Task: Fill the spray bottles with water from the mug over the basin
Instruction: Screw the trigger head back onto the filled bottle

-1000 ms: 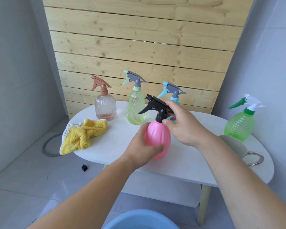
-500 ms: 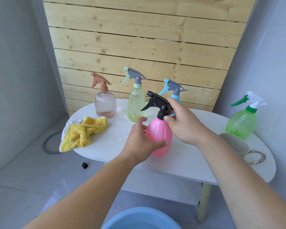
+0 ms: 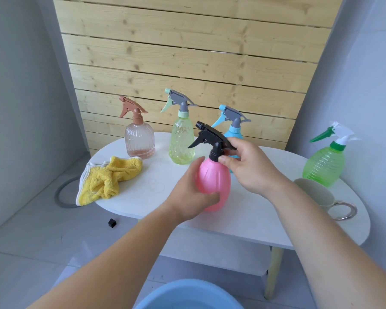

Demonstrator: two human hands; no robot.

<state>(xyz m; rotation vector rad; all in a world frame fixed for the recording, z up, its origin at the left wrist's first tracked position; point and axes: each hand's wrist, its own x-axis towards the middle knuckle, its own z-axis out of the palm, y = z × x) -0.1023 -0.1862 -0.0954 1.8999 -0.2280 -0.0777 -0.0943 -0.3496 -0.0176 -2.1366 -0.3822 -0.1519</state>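
Note:
A pink spray bottle with a black trigger head stands near the middle of the white table. My left hand grips its body from the left. My right hand pinches the black collar at the neck. Behind stand a clear brownish bottle, a yellow-green bottle and a blue bottle, partly hidden by my right hand. A green bottle stands far right. The cream mug lies beside it. The blue basin shows at the bottom edge.
A crumpled yellow cloth lies on the table's left end. The table has a lower shelf and a wooden leg. A grey hose ring and a small black cap lie on the floor. A wooden slat wall stands behind.
My right hand's fingers have shifted around the bottle's black collar, and the trigger head points a little more upward and left. My left hand keeps its hold on the pink body.

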